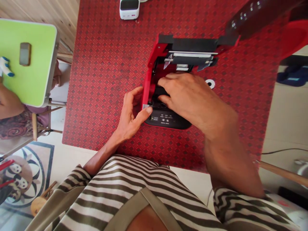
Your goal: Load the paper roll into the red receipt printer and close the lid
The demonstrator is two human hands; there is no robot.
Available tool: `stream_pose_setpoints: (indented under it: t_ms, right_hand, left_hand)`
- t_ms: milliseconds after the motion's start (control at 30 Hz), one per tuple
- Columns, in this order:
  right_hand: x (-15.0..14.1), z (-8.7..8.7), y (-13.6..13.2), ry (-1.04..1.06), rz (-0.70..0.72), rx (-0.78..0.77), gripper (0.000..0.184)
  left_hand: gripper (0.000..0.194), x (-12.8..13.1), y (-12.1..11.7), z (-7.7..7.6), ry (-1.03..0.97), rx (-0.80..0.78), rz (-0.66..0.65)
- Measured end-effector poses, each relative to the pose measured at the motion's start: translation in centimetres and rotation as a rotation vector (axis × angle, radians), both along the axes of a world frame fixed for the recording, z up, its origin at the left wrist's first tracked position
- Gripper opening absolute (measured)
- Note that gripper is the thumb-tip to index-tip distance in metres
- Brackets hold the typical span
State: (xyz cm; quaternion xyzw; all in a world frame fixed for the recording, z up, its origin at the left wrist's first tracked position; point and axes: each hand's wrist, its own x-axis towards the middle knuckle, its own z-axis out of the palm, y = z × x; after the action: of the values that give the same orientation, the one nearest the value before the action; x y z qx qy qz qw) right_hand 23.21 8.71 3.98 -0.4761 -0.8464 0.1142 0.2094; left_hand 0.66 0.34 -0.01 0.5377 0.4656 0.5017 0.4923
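Note:
A red and black printer (154, 64) lies open on a red patterned tablecloth (106, 64), its lid (255, 16) swung up to the far right. My left hand (131, 112) grips the printer's near left corner, thumb on the black control panel (166, 120). My right hand (190, 98) reaches down into the open compartment, fingers curled over a black part inside; what they hold is hidden. A small white ring (210, 83) lies on the cloth just right of my right hand.
A small white device (129, 8) stands at the table's far edge. At left is a green table (36, 73) with a phone (25, 54) on it, and another person's arm (8, 102) beside it. A patterned floor mat (21, 173) lies below.

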Motion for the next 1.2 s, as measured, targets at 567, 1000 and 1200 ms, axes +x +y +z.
stream_pose_setpoints:
  t_ms: [567,1000,1200]
  right_hand:
    - [5.7,8.5,-6.9,0.526,-0.271,0.046,0.027]
    - [8.5,-5.9,-9.2,0.887,-0.536,-0.205,0.038]
    - [7.9,-5.1,-9.9,0.798,-0.559,-0.311,0.038]
  left_hand:
    - [0.069,-0.8,0.4,-1.6,0.051,0.132,-0.054]
    - [0.066,-1.5,1.5,-1.4,0.065,0.215,-0.071]
    - [0.064,-1.6,1.5,-1.4,0.056,0.211,-0.082]
